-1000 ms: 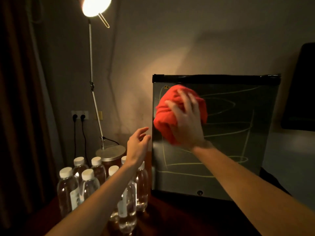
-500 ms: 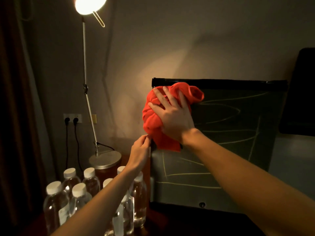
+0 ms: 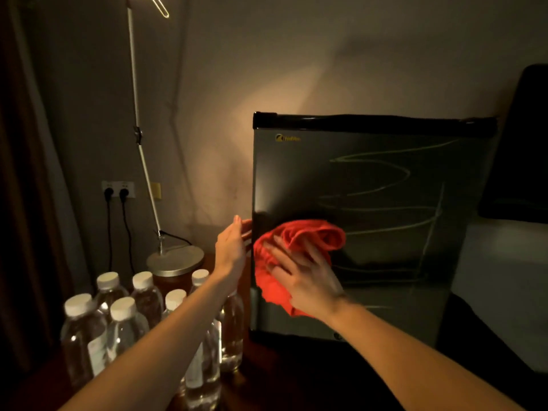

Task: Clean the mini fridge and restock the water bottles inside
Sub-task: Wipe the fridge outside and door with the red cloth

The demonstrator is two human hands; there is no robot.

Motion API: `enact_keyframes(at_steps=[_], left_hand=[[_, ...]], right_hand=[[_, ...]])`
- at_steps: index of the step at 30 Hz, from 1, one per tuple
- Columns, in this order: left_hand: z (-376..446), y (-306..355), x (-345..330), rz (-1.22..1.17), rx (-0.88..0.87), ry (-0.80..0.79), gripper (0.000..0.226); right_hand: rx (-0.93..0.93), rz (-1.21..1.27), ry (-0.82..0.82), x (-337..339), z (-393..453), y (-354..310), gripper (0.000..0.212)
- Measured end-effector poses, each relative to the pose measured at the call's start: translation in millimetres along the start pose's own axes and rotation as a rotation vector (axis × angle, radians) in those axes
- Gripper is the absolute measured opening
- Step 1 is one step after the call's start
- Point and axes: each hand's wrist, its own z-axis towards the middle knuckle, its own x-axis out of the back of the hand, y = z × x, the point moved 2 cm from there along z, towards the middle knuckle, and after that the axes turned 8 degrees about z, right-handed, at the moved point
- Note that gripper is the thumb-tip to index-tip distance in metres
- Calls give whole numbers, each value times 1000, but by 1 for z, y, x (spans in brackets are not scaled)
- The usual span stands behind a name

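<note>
A dark mini fridge (image 3: 385,179) stands with its door shut, pale scribbled lines across the front. My right hand (image 3: 305,274) presses a bunched red cloth (image 3: 299,241) flat against the lower left part of the door. The upper left of the door near the gold logo shows no lines. My left hand (image 3: 232,247) rests with fingers extended against the fridge's left edge, holding nothing. Several clear water bottles (image 3: 124,318) with white caps stand in a cluster to the left of the fridge, partly hidden behind my left forearm.
A thin lamp stem (image 3: 136,120) rises from a round metal base (image 3: 175,259) behind the bottles. A wall socket (image 3: 118,189) holds two black plugs. A dark curtain hangs at far left. A black object (image 3: 522,143) sits to the right of the fridge.
My right hand has swept the red cloth down from the door's top left corner to its lower left. The camera tilted down, and the lamp head left the view.
</note>
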Motion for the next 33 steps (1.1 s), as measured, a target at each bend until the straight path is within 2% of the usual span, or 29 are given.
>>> enact_keyframes(at_steps=[2, 6, 8, 11, 14, 15, 18, 20, 23, 25, 27, 28, 30, 33], left_hand=[[-1, -2, -1, 2, -7, -22, 43], [-4, 1, -2, 13, -17, -33, 38], [-6, 2, -2, 27, -23, -40, 34], [-8, 2, 2, 60, -39, -60, 27], [-4, 2, 9, 79, -38, -85, 24], [-4, 3, 10, 87, -44, -87, 24], [-3, 4, 12, 73, -69, -80, 25], [-5, 2, 14, 119, -72, -92, 31], [-4, 0, 17, 171, -66, -137, 26], [2, -1, 20, 295, -96, -122, 22], [1, 1, 18, 477, -184, -97, 39], [0, 3, 15, 538, -229, -79, 38], [-1, 5, 11, 619, -296, -29, 33], [-1, 7, 8, 631, -357, 17, 38]], right_hand=[[74, -29, -103, -10, -27, -6, 51], [185, -26, -155, -9, -26, 8, 52], [121, -10, -134, 2, -7, 18, 54], [-43, 112, 7, 18, 19, 23, 45], [-115, 96, 91, 16, 27, 12, 33], [-127, 86, 87, 10, 24, 7, 37], [-15, 35, -8, -18, 6, -18, 58], [145, 7, -128, -42, -13, -42, 54], [224, -28, -330, -55, -33, -54, 56], [258, -62, -272, -46, -30, -40, 56], [260, -79, -190, -33, -20, -15, 57], [241, -80, -152, -23, -13, 2, 58], [147, -42, -46, 5, 3, 40, 53], [-63, -10, 128, 57, 26, 90, 38]])
